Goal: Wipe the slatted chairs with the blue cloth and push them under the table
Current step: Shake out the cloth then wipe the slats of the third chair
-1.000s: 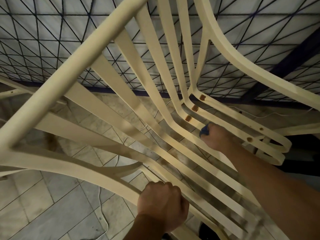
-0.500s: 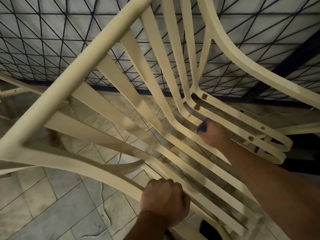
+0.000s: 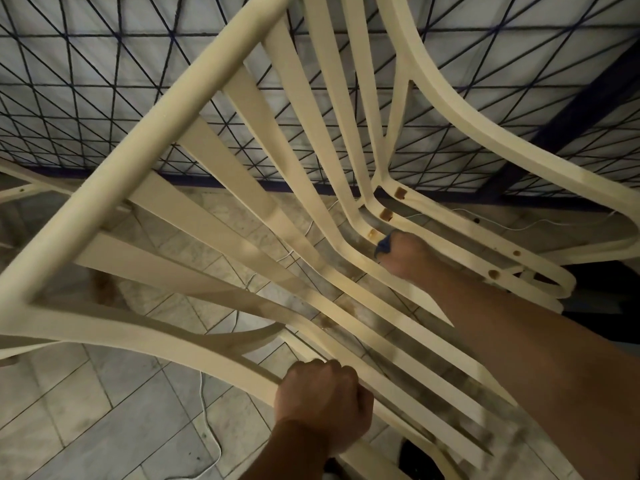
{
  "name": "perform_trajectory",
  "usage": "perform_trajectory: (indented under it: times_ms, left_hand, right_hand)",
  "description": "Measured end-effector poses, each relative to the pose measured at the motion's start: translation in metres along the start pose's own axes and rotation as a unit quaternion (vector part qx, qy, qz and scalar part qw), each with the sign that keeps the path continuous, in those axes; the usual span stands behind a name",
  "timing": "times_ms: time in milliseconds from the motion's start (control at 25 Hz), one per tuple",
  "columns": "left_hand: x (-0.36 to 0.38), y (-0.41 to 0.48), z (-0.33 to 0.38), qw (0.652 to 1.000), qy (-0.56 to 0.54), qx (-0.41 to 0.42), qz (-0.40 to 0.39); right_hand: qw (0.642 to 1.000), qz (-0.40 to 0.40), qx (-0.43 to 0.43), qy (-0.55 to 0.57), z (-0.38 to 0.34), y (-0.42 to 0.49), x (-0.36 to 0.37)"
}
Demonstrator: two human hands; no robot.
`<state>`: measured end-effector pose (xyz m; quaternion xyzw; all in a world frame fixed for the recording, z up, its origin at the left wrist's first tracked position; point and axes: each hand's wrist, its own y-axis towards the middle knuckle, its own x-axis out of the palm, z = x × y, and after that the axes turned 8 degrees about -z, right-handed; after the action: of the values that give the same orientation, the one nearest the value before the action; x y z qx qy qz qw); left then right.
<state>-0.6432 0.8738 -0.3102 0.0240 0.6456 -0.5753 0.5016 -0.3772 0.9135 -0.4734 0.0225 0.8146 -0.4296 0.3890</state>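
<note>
A cream slatted chair [image 3: 214, 161] fills the view, seen from close above, its slats running from the top rail down to the seat. My left hand [image 3: 322, 407] grips the curved near armrest at the bottom. My right hand [image 3: 403, 254] reaches across the seat slats and holds the blue cloth [image 3: 382, 245] bunched in its fingers, pressed against the bend where back slats meet the seat. Only a small corner of the cloth shows. Dark dirt streaks lie along the seat slats near my right forearm.
A panel with a dark blue diamond lattice [image 3: 104, 98] stands behind the chair. Pale floor tiles [image 3: 86, 427] lie below, with a thin white cable [image 3: 207, 427] trailing across them. Part of another cream chair frame [image 3: 24, 192] shows at the left edge.
My right hand with the cloth has slid a little up the slat toward the bend at the seat's back. My left hand keeps its grip on the armrest.
</note>
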Motion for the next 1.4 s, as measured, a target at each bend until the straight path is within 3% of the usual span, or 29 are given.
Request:
perform_trajectory:
  times_ms: [160, 560, 1000, 1160, 1400]
  left_hand:
    - [-0.003, -0.002, 0.004, 1.000, 0.011, -0.007, 0.000]
    - [-0.004, -0.004, 0.000, 1.000, -0.007, -0.014, 0.001]
    - [0.003, 0.000, -0.005, 0.999, -0.026, 0.012, 0.024]
    - [0.001, -0.001, -0.004, 0.999, -0.023, 0.013, 0.027]
    - [-0.003, -0.004, -0.002, 0.999, -0.037, 0.006, 0.019]
  right_hand:
    - [1.000, 0.017, 0.004, -0.006, -0.006, 0.007, 0.004]
    - [0.997, 0.038, 0.069, -0.015, 0.103, -0.050, 0.026]
    - [0.999, 0.002, 0.028, -0.019, 0.034, -0.013, -0.001]
    - [0.999, 0.032, -0.008, -0.012, 0.010, 0.004, 0.003]
    - [0.996, 0.080, 0.000, -0.048, 0.049, -0.028, 0.022]
